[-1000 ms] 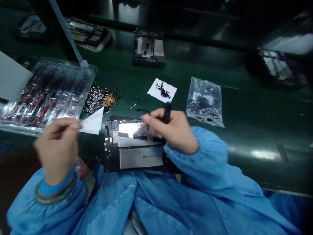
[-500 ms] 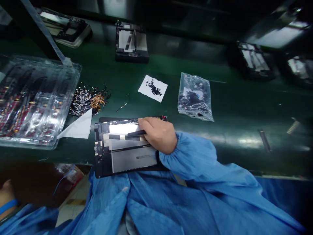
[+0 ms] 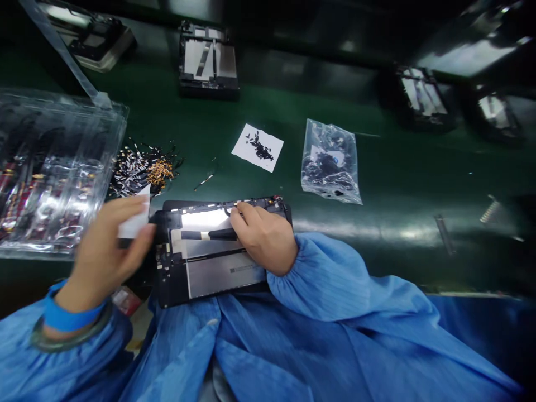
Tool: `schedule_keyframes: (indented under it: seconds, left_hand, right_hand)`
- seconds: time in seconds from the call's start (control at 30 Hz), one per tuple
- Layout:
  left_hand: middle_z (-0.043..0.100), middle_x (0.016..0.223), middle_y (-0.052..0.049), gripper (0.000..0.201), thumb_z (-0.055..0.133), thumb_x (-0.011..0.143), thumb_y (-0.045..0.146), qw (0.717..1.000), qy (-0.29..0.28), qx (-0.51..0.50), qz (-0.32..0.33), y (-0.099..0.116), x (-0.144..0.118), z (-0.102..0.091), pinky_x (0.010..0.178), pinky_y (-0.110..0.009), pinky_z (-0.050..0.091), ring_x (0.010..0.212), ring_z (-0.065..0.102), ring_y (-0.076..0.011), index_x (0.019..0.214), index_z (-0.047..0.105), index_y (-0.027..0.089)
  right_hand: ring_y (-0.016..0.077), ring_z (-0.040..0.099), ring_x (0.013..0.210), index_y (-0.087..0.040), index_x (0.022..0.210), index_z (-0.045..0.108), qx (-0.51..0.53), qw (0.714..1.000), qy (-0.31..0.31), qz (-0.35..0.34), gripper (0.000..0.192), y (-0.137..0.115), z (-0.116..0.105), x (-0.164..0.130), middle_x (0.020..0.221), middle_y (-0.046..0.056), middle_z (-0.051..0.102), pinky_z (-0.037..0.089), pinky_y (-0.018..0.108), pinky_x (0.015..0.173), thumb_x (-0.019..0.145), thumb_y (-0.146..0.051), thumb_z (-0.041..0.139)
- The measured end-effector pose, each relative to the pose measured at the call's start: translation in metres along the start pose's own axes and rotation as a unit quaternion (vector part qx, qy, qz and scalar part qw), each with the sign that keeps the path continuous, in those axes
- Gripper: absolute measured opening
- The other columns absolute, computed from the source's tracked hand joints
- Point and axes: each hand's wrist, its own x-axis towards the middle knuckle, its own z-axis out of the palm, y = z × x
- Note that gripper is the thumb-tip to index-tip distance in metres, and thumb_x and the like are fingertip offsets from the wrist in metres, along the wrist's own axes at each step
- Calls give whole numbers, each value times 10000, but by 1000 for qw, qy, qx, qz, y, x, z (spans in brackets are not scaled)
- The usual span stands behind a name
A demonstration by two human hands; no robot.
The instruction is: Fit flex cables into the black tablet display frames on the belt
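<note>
An opened tablet [image 3: 228, 273] lies at the bench's front edge, its circuit boards and grey battery exposed. My right hand [image 3: 266, 234] rests over its upper right part, fingers curled on a dark slim tool [image 3: 224, 234] that points left across the tablet; its exact kind is unclear. To the left, my left hand [image 3: 103, 245] is in the air, smeared by motion, with thumb and fingers apart and nothing seen between them. It partly covers a white paper sheet [image 3: 136, 223]. Behind that sheet lies a heap of small black, silver and gold-coloured cable-like parts [image 3: 144, 170].
A clear plastic tray [image 3: 50, 251] of parts stands at the left. Beyond the tablet lie a white paper [image 3: 243, 148] with tiny black pieces and a clear bag [image 3: 330, 162]. More opened devices [image 3: 209, 64] sit at the back. A spring [image 3: 489, 211] and a dark strip [image 3: 444, 234] lie right.
My left hand has come up from the lower left, over the bench beside the tablet. My right hand has stayed on the tablet, its fingers shifted slightly. The view has moved a little.
</note>
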Motion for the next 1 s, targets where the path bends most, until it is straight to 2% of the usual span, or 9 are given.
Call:
schedule_keyframes:
  seconds: [0.07, 0.13, 0.23, 0.4, 0.5, 0.6, 0.7, 0.87, 1.0]
  left_hand:
    - [596, 1311, -59, 276, 618, 859, 241, 985, -63, 94, 127, 1, 18, 21, 1098, -485, 379, 1231, 531, -275, 1134, 591, 248]
    - [611, 1305, -104, 234, 530, 896, 235, 966, -114, 127, 192, 4, 35, 39, 1057, -483, 427, 1200, 570, -270, 1114, 611, 211]
    - [637, 1270, -135, 283, 452, 913, 221, 955, -147, 144, 213, 9, 49, 54, 1007, -477, 466, 1179, 595, -273, 1134, 624, 183]
    - [632, 1287, -146, 360, 446, 873, 142, 926, -177, 216, 253, 13, 50, 57, 946, -492, 483, 1204, 578, -317, 1181, 630, 171]
    - [630, 1293, -146, 370, 411, 902, 138, 920, -167, 232, 269, 14, 49, 57, 936, -479, 480, 1199, 583, -313, 1201, 628, 167]
    - [631, 1296, -131, 428, 424, 899, 137, 929, -171, 214, 249, 12, 49, 58, 953, -476, 465, 1206, 579, -308, 1291, 586, 196]
    - [625, 1310, -108, 452, 441, 892, 134, 931, -181, 211, 238, 11, 50, 59, 965, -482, 455, 1218, 569, -313, 1310, 580, 239]
    - [618, 1314, -121, 420, 453, 899, 116, 908, -166, 259, 286, 13, 49, 58, 930, -476, 477, 1188, 581, -313, 1286, 588, 209]
    - [623, 1293, -146, 390, 453, 904, 85, 884, -158, 308, 314, 17, 48, 56, 909, -464, 493, 1167, 585, -311, 1270, 578, 133]
  right_hand:
    - [163, 579, 658, -147, 928, 680, -1, 1000, -6, -1, 299, -1, -1, 2, 935, 115, 708, 332, 301, 511, 931, -70, 392]
    - [164, 575, 649, -153, 893, 670, -6, 1000, 0, -2, 292, -2, -1, 3, 899, 106, 702, 318, 305, 505, 932, -78, 390]
    - [166, 562, 632, -157, 843, 657, -19, 999, 33, -2, 293, -5, 0, 6, 819, 88, 687, 291, 313, 493, 939, -88, 389]
    - [166, 533, 618, -144, 830, 669, -28, 996, 77, -33, 298, 1, 0, 5, 724, 59, 652, 285, 320, 494, 950, -93, 401]
    - [157, 548, 659, -133, 916, 691, 9, 996, 61, -63, 307, 15, -5, -2, 770, 55, 673, 329, 308, 533, 968, -94, 390]
    - [145, 560, 701, -135, 1026, 690, 38, 995, 45, -82, 336, 30, -8, -12, 859, 55, 701, 349, 296, 566, 991, -103, 357]
    - [138, 553, 697, -132, 1068, 689, 28, 993, 72, -92, 327, 38, -6, -20, 864, 47, 712, 345, 289, 573, 998, -120, 370]
    - [141, 535, 689, -148, 1060, 701, -2, 989, 120, -89, 261, 39, 4, -25, 878, 31, 730, 342, 285, 570, 977, -143, 453]
    - [135, 525, 696, -170, 1059, 694, -26, 989, 127, -77, 254, 38, 9, -24, 919, 25, 731, 334, 290, 569, 983, -161, 451]
